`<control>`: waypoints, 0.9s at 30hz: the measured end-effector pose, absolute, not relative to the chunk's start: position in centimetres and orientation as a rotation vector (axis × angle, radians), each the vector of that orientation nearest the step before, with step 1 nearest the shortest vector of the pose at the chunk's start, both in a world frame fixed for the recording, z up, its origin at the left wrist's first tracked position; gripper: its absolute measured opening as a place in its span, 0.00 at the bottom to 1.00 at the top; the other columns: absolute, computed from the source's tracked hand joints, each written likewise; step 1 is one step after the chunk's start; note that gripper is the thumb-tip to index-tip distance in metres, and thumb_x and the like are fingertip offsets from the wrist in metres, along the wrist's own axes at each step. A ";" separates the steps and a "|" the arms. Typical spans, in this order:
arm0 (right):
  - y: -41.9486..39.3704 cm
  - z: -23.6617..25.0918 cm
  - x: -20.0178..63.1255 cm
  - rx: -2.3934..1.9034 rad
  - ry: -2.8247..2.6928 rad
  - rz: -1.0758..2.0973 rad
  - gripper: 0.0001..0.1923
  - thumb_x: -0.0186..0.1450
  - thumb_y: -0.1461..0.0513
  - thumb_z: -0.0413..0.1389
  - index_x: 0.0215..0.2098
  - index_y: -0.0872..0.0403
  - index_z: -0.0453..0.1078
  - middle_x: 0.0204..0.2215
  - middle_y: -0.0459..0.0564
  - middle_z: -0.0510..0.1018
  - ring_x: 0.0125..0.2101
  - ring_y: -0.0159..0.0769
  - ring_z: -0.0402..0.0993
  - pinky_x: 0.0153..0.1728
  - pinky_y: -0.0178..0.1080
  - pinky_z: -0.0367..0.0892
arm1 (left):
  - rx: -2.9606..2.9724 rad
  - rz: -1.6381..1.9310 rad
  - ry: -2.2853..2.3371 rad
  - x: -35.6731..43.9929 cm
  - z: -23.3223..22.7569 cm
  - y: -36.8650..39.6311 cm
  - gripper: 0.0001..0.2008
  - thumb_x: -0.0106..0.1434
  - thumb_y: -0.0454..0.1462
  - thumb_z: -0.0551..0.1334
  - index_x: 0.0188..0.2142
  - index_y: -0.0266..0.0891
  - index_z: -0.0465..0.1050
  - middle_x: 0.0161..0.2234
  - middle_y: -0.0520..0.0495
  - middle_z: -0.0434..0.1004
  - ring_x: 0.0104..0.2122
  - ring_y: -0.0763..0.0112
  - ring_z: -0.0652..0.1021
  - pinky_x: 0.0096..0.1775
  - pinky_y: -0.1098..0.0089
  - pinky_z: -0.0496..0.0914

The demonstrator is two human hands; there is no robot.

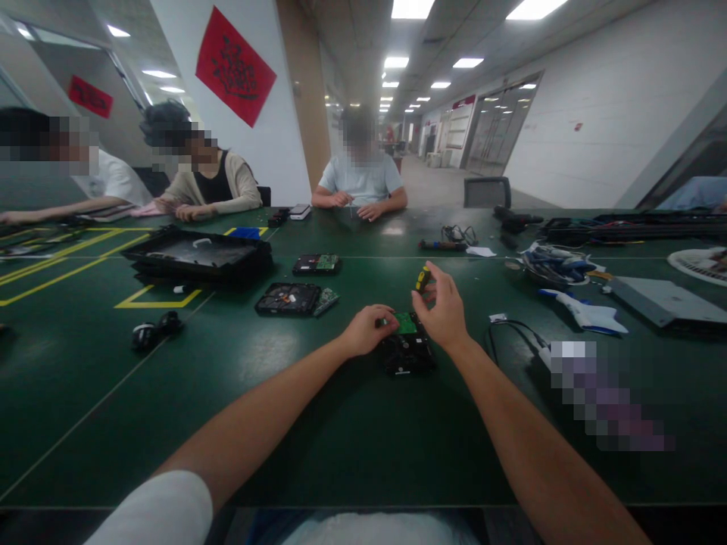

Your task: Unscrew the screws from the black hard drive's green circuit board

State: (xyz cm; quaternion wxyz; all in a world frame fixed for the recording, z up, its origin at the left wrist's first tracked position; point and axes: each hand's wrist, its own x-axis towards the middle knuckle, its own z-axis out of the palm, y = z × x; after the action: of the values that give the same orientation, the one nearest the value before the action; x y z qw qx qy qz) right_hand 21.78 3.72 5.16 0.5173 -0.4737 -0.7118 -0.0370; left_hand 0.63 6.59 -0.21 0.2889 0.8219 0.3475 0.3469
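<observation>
A black hard drive (407, 351) with a green circuit board (405, 323) on top lies on the dark green table (318, 424) in front of me. My left hand (368, 330) rests on the drive's left edge, fingers curled against the board. My right hand (443, 306) is above the drive's right side and grips a small screwdriver with a yellow-and-black handle (422, 279), held upright over the board.
Two more opened hard drives (288, 299) (316, 263) lie further back, beside a black tray (196, 255). Cables and tools (553, 263), a grey metal case (662, 300) and a black cable (511, 333) are on the right. Three people sit along the far side.
</observation>
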 end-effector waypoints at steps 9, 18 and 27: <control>3.9 5.0 22.0 -1.100 -1.693 -0.077 0.32 0.67 0.62 0.58 0.68 0.50 0.56 0.53 0.59 0.72 0.38 0.42 0.78 0.41 0.50 0.81 | 2.184 0.921 0.941 0.6 -0.6 6.9 0.06 0.65 0.37 0.67 0.39 0.42 0.83 0.52 0.42 0.81 0.55 0.57 0.78 0.60 0.55 0.68; 3.8 5.1 22.0 -1.094 -1.706 -0.070 0.32 0.68 0.61 0.57 0.68 0.49 0.57 0.53 0.59 0.72 0.38 0.42 0.77 0.40 0.49 0.81 | 2.195 0.926 0.922 0.6 -0.6 6.9 0.05 0.65 0.37 0.67 0.39 0.42 0.83 0.51 0.43 0.81 0.55 0.57 0.78 0.60 0.55 0.69; 3.7 5.2 21.8 -1.103 -1.700 -0.094 0.33 0.67 0.61 0.57 0.69 0.49 0.56 0.51 0.58 0.73 0.37 0.41 0.77 0.40 0.49 0.81 | 2.204 0.940 0.916 0.6 -0.7 6.9 0.05 0.65 0.37 0.66 0.39 0.42 0.83 0.51 0.43 0.81 0.55 0.58 0.78 0.60 0.56 0.69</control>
State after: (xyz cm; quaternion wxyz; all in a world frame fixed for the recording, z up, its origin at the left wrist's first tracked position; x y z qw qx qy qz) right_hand 21.79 3.72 5.22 0.5282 -0.4616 -0.7116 -0.0393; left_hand 0.59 6.89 -0.68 0.2843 0.8237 0.3425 0.3513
